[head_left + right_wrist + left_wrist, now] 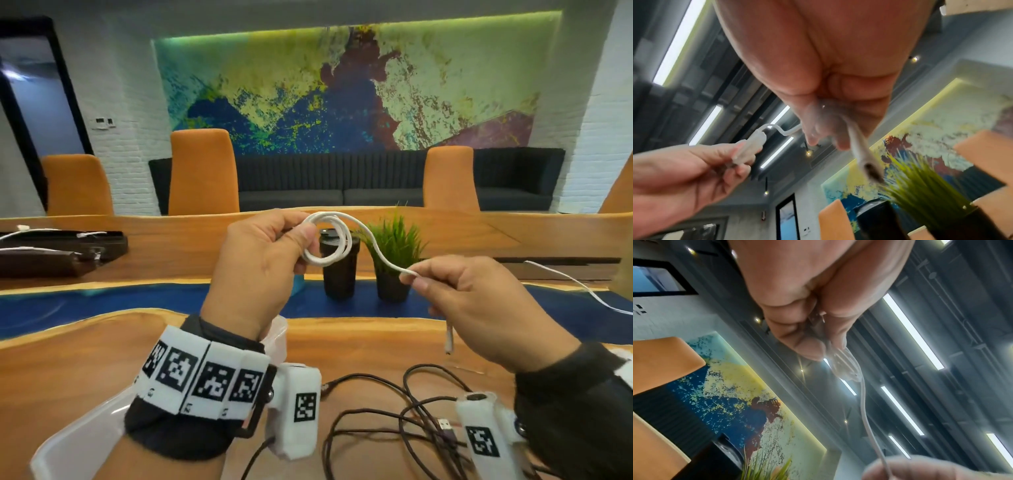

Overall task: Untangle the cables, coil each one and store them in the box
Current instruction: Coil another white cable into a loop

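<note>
Wood table (102,370) w/ dark cables (404,411), plant (394,240) behind; both hands' fingers (301,236) pinching white cable (363,233).

The wooden bench (85,370) had a blue strip (154,301) running across its middle. On its near part lay a tangle of dark cables (404,407), one ending in a USB plug (445,425), beside a translucent box (82,435) at the near left. A black cup (339,270) and a potted plant (394,260) stood side by side on the strip. A white cable (579,284) trailed at the right, and dark cases (61,250) lay at the far left.
</note>
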The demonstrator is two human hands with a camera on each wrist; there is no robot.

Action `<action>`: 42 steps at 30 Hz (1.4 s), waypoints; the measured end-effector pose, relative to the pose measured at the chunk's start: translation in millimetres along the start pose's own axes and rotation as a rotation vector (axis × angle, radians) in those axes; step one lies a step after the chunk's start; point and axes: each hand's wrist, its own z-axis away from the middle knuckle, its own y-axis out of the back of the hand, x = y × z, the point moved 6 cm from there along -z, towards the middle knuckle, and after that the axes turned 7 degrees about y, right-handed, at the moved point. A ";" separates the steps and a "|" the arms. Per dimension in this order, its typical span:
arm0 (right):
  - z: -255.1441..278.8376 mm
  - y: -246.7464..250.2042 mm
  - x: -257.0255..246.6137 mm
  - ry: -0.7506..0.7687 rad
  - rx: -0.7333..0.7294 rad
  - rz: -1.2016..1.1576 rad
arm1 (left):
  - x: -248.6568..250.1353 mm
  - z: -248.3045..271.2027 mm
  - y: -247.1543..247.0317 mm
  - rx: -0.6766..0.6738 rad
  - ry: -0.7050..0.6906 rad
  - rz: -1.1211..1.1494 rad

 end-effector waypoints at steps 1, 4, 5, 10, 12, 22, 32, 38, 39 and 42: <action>-1.1 -1.7 3.0 0.002 -0.006 0.098 | -0.8 -1.1 3.1 0.009 0.004 -0.001; -2.8 -6.6 14.2 -0.037 -0.036 0.333 | -1.0 -0.3 1.4 -0.020 0.016 0.013; -3.5 -5.3 17.5 -0.045 -0.016 0.345 | -0.2 1.3 -1.5 -0.044 0.021 0.027; -5.4 15.6 22.4 -0.122 0.319 -0.409 | 3.4 8.8 -18.9 -0.207 0.067 0.090; -5.0 12.9 18.7 -0.180 0.303 -0.730 | 5.7 11.9 -25.1 -0.263 0.071 0.117; 1.9 -18.3 -10.6 -0.177 -0.088 -1.176 | 8.6 21.7 -43.6 -0.372 0.066 0.214; 15.7 -45.1 -30.7 -0.155 -0.480 -1.435 | 17.4 25.7 -48.2 -0.249 -0.174 0.055; 9.2 -3.8 -16.3 -0.117 -0.265 -0.537 | 18.7 13.6 -19.9 -0.070 -0.200 -0.038; 6.3 10.6 -12.4 -0.073 -0.184 -0.279 | 18.6 11.4 -14.3 -0.060 -0.192 -0.052; 3.8 53.5 -10.9 0.055 0.092 0.168 | 17.7 9.9 -8.6 -0.095 -0.176 -0.130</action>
